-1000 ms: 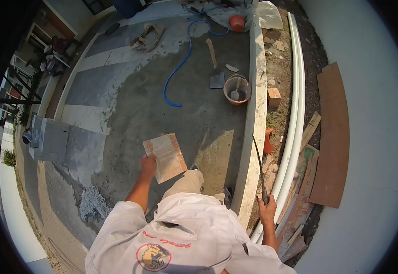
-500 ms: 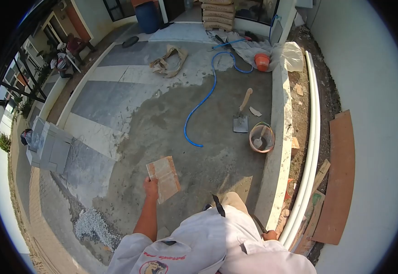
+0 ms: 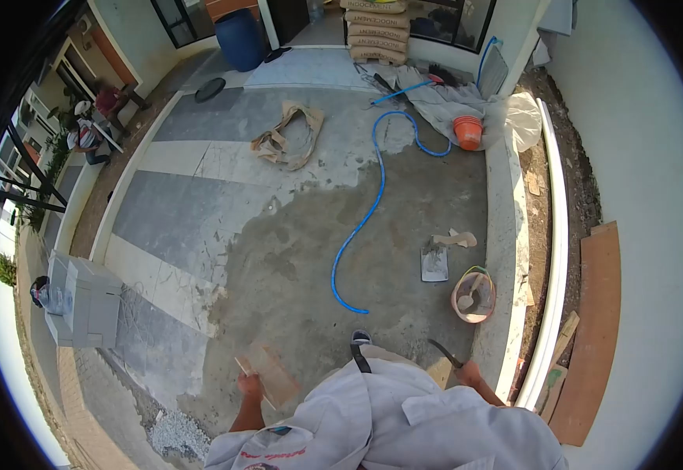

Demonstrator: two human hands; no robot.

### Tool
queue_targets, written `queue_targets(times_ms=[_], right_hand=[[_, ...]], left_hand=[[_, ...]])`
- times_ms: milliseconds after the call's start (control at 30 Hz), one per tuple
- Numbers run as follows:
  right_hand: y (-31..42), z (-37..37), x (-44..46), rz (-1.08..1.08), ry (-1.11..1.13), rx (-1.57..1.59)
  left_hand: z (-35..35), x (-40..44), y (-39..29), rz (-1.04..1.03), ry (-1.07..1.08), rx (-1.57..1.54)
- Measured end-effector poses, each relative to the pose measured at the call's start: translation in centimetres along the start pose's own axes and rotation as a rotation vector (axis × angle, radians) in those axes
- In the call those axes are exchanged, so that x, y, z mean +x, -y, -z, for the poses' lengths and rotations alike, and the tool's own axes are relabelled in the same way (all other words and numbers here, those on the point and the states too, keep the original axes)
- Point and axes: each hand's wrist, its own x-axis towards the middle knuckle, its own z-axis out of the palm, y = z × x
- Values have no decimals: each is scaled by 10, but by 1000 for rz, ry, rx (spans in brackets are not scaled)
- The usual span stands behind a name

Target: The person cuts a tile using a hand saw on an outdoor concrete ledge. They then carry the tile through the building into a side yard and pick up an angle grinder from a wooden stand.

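My left hand (image 3: pixel 250 385) is closed on the edge of a flat tan board (image 3: pixel 273 377), which is held over the damp cement floor at the lower left. On the right, my right hand (image 3: pixel 467 372) is wrapped round the end of a thin dark tool (image 3: pixel 445 354) that points up and to the left. Ahead of the right hand stands a bucket (image 3: pixel 473 297) with a scoop-like tool inside. A hoe with a grey blade (image 3: pixel 434 265) lies beside it. The loose blue hose (image 3: pixel 381 178) curves across the wet patch.
White pipes (image 3: pixel 554 258) run beyond the low wall (image 3: pixel 502 211) on the right. Further off are an orange bucket (image 3: pixel 467 132), cement bags (image 3: pixel 378 33), a blue barrel (image 3: pixel 239 41) and a torn sack (image 3: pixel 288 137). Two people sit at upper left; white blocks (image 3: pixel 91 301) and gravel (image 3: pixel 178 435) are nearer.
The view has shifted forward along the floor and up toward the building. The board in my left hand is now tilted more edge-on. My right hand and the dark tool have come closer to my body.
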Motion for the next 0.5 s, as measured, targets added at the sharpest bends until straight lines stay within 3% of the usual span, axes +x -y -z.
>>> queue_targets(times_ms=[67,133,200,267,400,500], right_hand=[[113,87,17,-41,-29,276],[163,115,92,342,-296,119],[269,186,166,342,-259,160],[326,218,216,347,-268,132],[388,218,306,225,-322,47],[388,202,350,106,-281,-72]], left_hand=[[16,25,18,94,-54,122],[23,37,9,219,-86,258],[3,61,-24,281,-71,433],[-20,96,-54,289,-41,596],[-84,204,-153,185,22,757],[-126,308,-259,65,13,649]])
